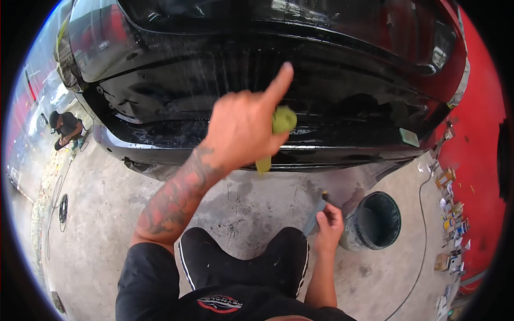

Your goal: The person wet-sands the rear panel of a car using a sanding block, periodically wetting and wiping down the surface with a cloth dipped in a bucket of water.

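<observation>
One green cloth (pixel 281 125) is gripped in the left hand (pixel 243 131), closed around it with the index finger stretched toward one o'clock; its long axis runs from twelve to six o'clock, and it is pressed against the black car bumper (pixel 348 101). One grey flat tool (pixel 315 216) is pinched in the closed right hand (pixel 328 224), pointing to one o'clock. One black bucket (pixel 375 220) is seen at three o'clock of that hand, on the concrete floor (pixel 107 214).

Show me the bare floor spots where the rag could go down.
Bare concrete lies between the bumper and the knees, left of the bucket. More lies left of the left arm, up to the hose. The red wall's foot is crowded with small boxes.
</observation>
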Available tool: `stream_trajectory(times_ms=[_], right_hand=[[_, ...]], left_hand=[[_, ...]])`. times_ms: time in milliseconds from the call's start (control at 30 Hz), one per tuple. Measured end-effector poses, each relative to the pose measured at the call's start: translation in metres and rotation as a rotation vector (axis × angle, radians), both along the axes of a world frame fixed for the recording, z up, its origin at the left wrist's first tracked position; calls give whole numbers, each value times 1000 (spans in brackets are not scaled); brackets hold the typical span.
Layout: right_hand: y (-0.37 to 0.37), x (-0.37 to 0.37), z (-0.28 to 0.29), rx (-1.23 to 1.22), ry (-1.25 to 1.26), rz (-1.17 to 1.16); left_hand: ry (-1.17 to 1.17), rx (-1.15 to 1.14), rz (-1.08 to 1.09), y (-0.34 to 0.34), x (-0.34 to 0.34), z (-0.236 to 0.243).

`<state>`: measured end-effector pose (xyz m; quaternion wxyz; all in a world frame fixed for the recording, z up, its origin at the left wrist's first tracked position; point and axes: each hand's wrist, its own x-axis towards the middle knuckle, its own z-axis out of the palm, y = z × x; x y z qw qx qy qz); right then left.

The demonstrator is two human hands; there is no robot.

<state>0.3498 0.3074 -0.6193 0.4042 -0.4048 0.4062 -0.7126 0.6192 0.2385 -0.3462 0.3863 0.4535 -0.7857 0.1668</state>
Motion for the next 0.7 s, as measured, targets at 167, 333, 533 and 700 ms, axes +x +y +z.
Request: stream_trajectory(times_ms=[167, 333, 533, 700], right_hand=[[21, -56, -17, 38, 73, -225], [35, -83, -18, 72, 82, -340], [25, -78, 15, 13, 171, -366], [-7, -69, 75, -104, 423, -297]], left_hand=[[-2, 63, 312, -16, -2, 38], [-118, -4, 337, -28, -12, 30], [-167, 53, 300, -40, -21, 26], [-279, -126, 369, -41, 4, 24]])
